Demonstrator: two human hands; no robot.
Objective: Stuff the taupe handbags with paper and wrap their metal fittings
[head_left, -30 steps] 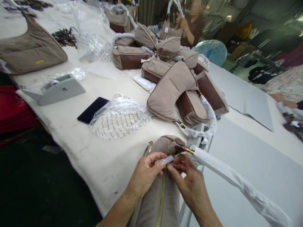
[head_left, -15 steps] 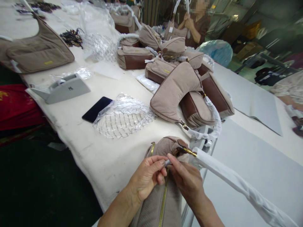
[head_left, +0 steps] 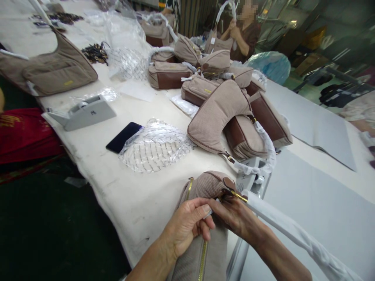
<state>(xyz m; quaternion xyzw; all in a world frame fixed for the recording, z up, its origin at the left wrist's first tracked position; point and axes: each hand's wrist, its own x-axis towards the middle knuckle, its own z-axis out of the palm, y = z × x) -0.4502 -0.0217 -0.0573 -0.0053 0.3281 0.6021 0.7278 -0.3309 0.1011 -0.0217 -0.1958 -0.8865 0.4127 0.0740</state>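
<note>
Corduroy bag [head_left: 202, 187] sits in front of you at the edge of the white table [head_left: 88, 187], its gold zipper [head_left: 202, 261] facing up and running toward you. Your right hand [head_left: 234, 216] pinches, thumb against fingers, a small white strip [head_left: 209, 212] right where it meets the gold clip [head_left: 238, 196] at the bag's top end. Your left hand [head_left: 186, 226] has its fingers pressed together and curled against the bag, just beside that strip. From the clip, a strap wrapped in white [head_left: 295, 234] runs off to the right of the bag. Beyond the bag lie a sheet of plastic netting [head_left: 156, 152], a black phone [head_left: 123, 137] and a gray tape dispenser [head_left: 84, 115]. Farther past it, tan and brown bags [head_left: 216, 113] are piled up, and a co-worker [head_left: 246, 35] holds up another bag's strap in both hands.
</note>
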